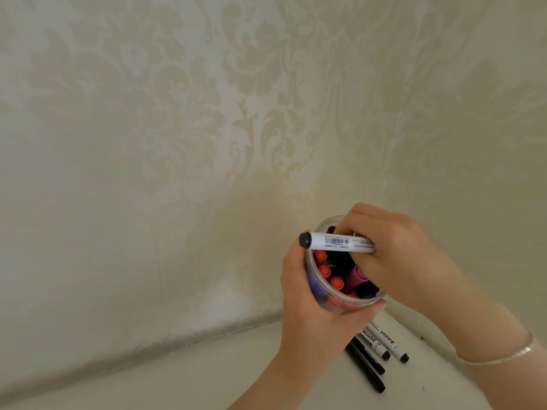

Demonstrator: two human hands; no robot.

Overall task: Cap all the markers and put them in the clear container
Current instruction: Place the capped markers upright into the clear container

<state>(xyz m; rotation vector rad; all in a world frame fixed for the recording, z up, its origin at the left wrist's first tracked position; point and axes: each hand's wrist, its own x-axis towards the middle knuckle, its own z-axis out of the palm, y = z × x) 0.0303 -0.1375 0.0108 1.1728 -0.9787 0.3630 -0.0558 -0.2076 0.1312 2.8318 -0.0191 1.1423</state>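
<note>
Wallpapered corner: clear container point(334, 306) holds red, purple, black markers point(337, 283).

— Any legible marking?
— One word, "MARKER", on the barrel of a white marker point(373, 341) lying on the table point(207, 377).
— The barcode?
— It is on the held marker point(337, 241); digits and small print too blurred to read.

The round clear plastic container point(340, 303) has its mouth crowded with red, pink and black marker caps, and a white black-capped marker point(337, 241) lies across it. Bare white table point(207, 374) opens leftward; four markers point(379, 350) lie right.
</note>
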